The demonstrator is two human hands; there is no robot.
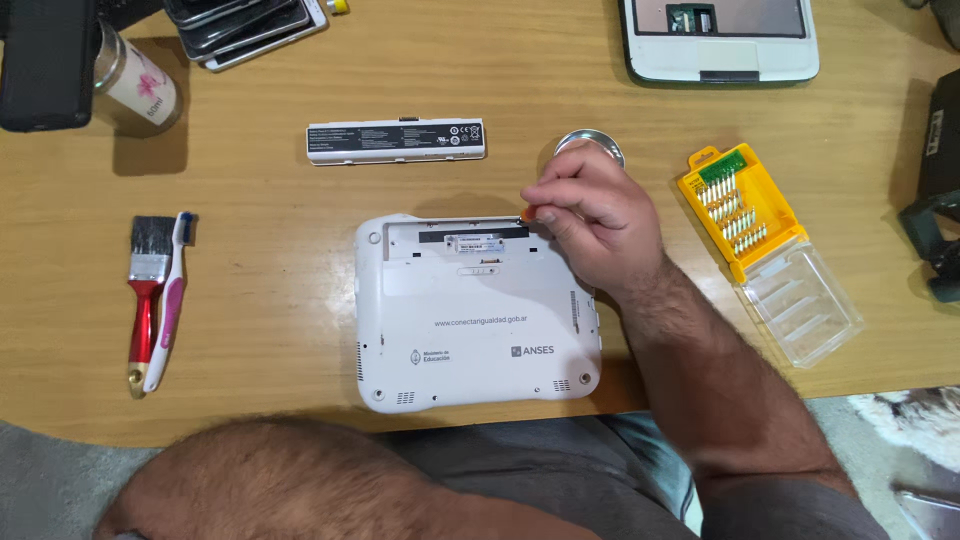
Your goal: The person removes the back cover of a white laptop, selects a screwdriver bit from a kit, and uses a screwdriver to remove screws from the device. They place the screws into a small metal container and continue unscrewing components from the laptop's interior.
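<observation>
On the wooden table [560, 90], a yellow bit case [740, 210] is lying open, bits sitting in rows, clear lid [805, 310] flipped aside. The white laptop [475, 315] is lying bottom-up, long axis left-right. The right hand [590, 215] is pinching an orange-handled tool [527, 213] at its top right corner, fingers curled closed. The left hand is lying out of view.

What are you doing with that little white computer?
A person has a small white laptop lying upside down on a wooden table. The right hand pinches a small orange-handled tool at the laptop's top right corner, by the open battery bay. The long white battery lies apart, further up the table. A yellow case of screwdriver bits sits open to the right, and a paintbrush and a toothbrush lie to the left. The left forearm rests at the table's near edge.
</observation>
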